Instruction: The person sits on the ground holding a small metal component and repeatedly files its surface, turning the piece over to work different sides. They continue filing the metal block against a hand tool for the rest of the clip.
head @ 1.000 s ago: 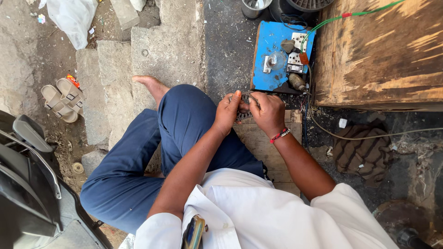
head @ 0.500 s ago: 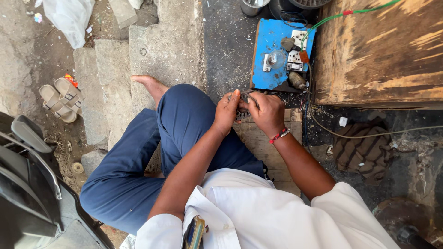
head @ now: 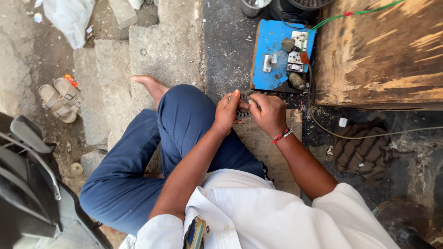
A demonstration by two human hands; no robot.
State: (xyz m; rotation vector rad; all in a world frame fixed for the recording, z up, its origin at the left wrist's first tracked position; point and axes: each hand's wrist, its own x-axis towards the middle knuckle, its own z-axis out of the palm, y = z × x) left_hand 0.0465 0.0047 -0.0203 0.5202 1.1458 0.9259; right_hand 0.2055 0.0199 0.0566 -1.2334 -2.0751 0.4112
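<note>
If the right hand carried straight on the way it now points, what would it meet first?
Probably the small dark metal part that the right hand already grips, then the left hand facing it; depth is unclear.

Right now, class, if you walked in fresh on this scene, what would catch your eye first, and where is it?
First the two hands at the centre: the left hand and right hand grip a small dark toothed metal part above a wooden board. Just beyond them lies a bright blue board with switches and wires. Far left, a pair of tan sandals sits on the ground.
</note>
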